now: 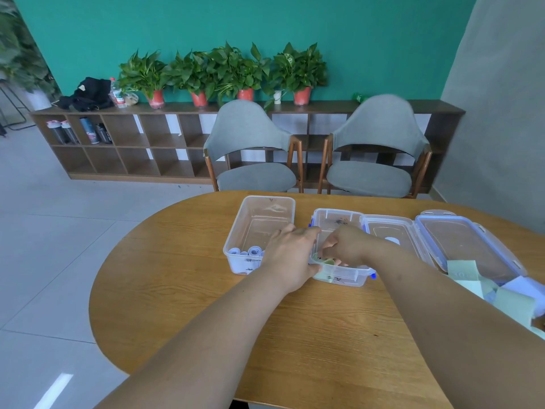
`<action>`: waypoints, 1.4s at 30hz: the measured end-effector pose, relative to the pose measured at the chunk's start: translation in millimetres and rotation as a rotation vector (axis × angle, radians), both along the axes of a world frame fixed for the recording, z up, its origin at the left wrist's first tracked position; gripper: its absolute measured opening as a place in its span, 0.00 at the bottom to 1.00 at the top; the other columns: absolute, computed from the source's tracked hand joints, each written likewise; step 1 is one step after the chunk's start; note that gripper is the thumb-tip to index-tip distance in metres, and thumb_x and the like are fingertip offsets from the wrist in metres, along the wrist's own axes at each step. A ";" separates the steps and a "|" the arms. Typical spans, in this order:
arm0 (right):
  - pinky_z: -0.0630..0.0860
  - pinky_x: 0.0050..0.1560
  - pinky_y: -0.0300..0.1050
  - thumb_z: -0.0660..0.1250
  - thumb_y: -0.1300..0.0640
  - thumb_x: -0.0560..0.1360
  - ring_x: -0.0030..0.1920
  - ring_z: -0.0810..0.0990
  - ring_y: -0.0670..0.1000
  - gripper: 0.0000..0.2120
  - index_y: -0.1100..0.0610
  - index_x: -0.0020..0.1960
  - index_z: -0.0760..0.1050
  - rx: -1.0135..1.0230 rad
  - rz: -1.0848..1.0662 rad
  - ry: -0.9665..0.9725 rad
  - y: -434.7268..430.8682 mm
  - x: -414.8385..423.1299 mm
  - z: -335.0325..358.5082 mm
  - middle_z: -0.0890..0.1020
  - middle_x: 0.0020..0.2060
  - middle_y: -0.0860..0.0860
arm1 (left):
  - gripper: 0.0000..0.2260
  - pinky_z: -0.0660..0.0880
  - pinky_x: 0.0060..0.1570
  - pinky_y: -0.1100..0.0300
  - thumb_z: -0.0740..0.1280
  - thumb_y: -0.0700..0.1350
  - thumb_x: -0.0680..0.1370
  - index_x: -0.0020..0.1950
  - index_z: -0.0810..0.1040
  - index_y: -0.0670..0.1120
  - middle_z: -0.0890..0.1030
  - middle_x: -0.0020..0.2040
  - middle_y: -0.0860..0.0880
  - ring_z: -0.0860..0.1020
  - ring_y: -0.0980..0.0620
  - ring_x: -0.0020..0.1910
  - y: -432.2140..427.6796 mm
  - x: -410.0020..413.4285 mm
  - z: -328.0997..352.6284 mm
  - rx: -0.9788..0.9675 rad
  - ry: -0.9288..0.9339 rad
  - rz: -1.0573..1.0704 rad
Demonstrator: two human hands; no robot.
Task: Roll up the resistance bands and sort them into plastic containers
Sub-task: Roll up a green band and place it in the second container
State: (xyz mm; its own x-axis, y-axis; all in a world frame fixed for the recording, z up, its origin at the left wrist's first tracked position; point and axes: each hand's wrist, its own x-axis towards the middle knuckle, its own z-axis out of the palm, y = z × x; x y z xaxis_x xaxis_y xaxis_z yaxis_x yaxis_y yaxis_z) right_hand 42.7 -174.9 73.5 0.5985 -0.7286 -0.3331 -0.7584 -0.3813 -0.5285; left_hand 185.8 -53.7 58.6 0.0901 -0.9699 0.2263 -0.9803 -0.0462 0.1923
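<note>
Two clear plastic containers stand side by side on the wooden table. The left container (259,208) holds several rolled pale blue bands (254,251) at its near end. My left hand (290,256) grips the near left corner of the middle container (339,215), thumb on its front wall. My right hand (348,245) reaches down inside that container, fingers curled around a rolled green band (326,262) at its near end. Loose green and pale blue bands (501,290) lie in a heap at the table's right edge.
Two lids with blue clips, a smaller one (389,233) and a larger one (466,243), lie open to the right of the middle container. Two grey chairs (256,149) stand behind the table (191,276). A low shelf with potted plants lines the green wall.
</note>
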 end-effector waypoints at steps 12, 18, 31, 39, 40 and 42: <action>0.80 0.52 0.48 0.68 0.55 0.78 0.52 0.82 0.53 0.09 0.54 0.49 0.87 -0.231 -0.075 -0.067 21.5 -38.5 30.8 0.82 0.50 0.45 | 0.32 0.71 0.64 0.51 0.74 0.57 0.77 0.78 0.68 0.53 0.80 0.66 0.53 0.70 0.47 0.68 8.3 -21.0 18.0 -0.019 -0.027 -0.015; 0.81 0.52 0.48 0.68 0.53 0.79 0.48 0.82 0.52 0.09 0.53 0.50 0.87 -0.296 -0.151 -0.070 37.4 -83.2 46.3 0.86 0.46 0.51 | 0.33 0.70 0.67 0.50 0.74 0.57 0.77 0.80 0.66 0.54 0.76 0.73 0.54 0.68 0.47 0.71 12.2 -56.9 27.7 -0.052 -0.036 -0.102; 0.80 0.50 0.49 0.63 0.51 0.81 0.49 0.82 0.53 0.12 0.46 0.51 0.86 -0.376 -0.253 0.122 54.0 -200.5 58.6 0.86 0.47 0.49 | 0.29 0.68 0.71 0.49 0.74 0.57 0.78 0.77 0.71 0.51 0.75 0.73 0.52 0.67 0.47 0.73 -1.3 -155.2 31.1 -0.006 -0.060 -0.285; 0.81 0.54 0.46 0.72 0.51 0.78 0.55 0.82 0.52 0.09 0.48 0.57 0.85 -0.336 -0.408 0.074 51.1 -253.2 46.5 0.85 0.52 0.48 | 0.27 0.70 0.69 0.50 0.74 0.56 0.79 0.76 0.73 0.52 0.77 0.71 0.52 0.71 0.47 0.71 -16.2 -199.9 21.6 0.049 -0.038 -0.356; 0.80 0.54 0.45 0.74 0.51 0.78 0.54 0.81 0.51 0.10 0.49 0.58 0.84 -0.326 -0.416 0.086 50.8 -259.4 44.4 0.85 0.51 0.47 | 0.26 0.72 0.67 0.50 0.74 0.55 0.79 0.75 0.74 0.52 0.79 0.69 0.52 0.72 0.47 0.69 -17.6 -204.6 18.9 0.064 -0.026 -0.362; 0.80 0.56 0.45 0.75 0.52 0.76 0.54 0.81 0.50 0.09 0.47 0.56 0.84 -0.311 -0.421 0.145 49.5 -271.2 38.5 0.85 0.51 0.46 | 0.23 0.75 0.63 0.51 0.74 0.55 0.79 0.73 0.77 0.53 0.81 0.65 0.53 0.76 0.48 0.65 -20.6 -213.9 13.7 0.112 0.013 -0.364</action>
